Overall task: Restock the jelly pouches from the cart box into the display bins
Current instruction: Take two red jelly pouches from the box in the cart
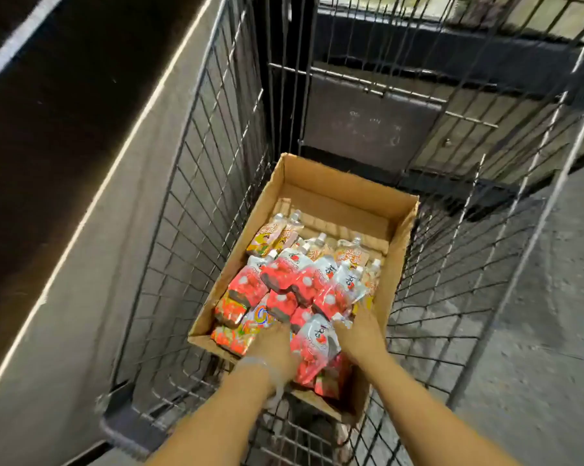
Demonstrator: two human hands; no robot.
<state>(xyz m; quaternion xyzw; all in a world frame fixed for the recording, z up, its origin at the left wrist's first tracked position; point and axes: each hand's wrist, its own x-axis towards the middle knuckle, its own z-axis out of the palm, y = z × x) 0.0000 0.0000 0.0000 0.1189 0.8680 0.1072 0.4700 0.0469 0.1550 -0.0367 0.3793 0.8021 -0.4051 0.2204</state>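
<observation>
Both hands reach into the cardboard box (pixel 324 193) in the wire cart (pixel 196 210), left hand (pixel 274 348) and right hand (pixel 359 334) flanking one jelly pouch (pixel 314 344) atop the pile, their blurred fingers half buried, grip impossible to tell.

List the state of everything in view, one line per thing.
cardboard box: open-topped, far end bare, sitting in the cart.
jelly pouches: piled loosely in the box's near part, capped.
wire cart: holds the box.
left hand: down among the pouches; grip blurred.
right hand: down on the pouches; grip blurred.
</observation>
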